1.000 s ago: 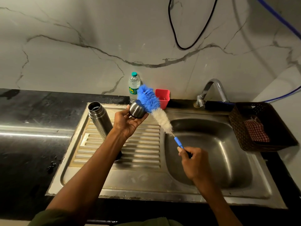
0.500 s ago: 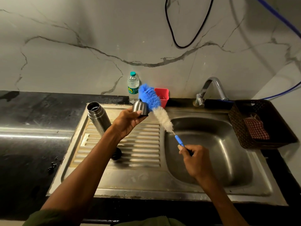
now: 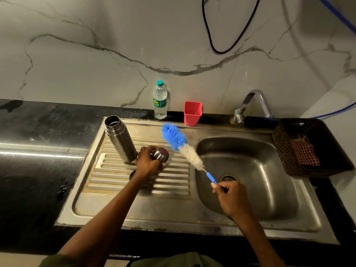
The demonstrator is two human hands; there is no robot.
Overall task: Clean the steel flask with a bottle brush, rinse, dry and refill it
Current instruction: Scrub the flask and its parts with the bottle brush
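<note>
steel cap (image 3: pixel 161 155) in left hand (image 3: pixel 148 162)

Two bare forearms reach forward from the bottom edge. The left hand (image 3: pixel 149 162) is lowered, palm down, fingers curled round a steel cap (image 3: pixel 160 154). The right hand (image 3: pixel 232 197) is held further right, its fingers pinching a bottle brush (image 3: pixel 183 148) by the handle.

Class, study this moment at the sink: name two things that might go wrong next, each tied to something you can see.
1. The open steel flask stands upright right beside the left hand gripping the steel cap; a nudge could topple it.
2. The right hand grips the bottle brush only at its handle end, so the bristles may swing into the red cup.
</note>
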